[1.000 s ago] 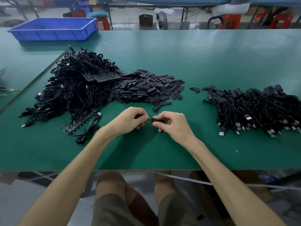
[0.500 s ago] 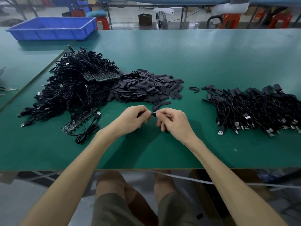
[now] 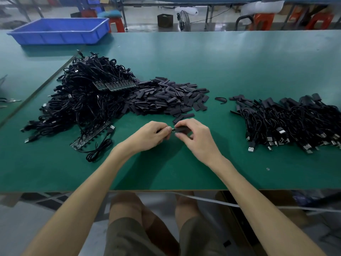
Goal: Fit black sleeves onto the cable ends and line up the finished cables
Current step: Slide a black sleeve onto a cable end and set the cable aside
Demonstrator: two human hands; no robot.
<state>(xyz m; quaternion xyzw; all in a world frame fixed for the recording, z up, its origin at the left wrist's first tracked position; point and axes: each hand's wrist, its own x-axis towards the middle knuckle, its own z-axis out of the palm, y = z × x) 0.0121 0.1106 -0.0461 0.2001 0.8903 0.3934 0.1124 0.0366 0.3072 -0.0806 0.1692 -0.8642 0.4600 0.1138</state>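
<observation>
Above the table [image 3: 184, 172], the left hand [image 3: 150, 136] pinches a cable end [image 3: 173, 129] between thumb and forefinger, tip pointing right. The right hand [image 3: 195, 139] pinches a sleeve [image 3: 182, 128] whose long axis runs left to right, its mouth facing that tip; whether they touch is too small to tell. The two look in line, so the next move is likely a straight push of the sleeve leftward over the end, with the finished cables [image 3: 295, 122] lying nearer the right hand.
</observation>
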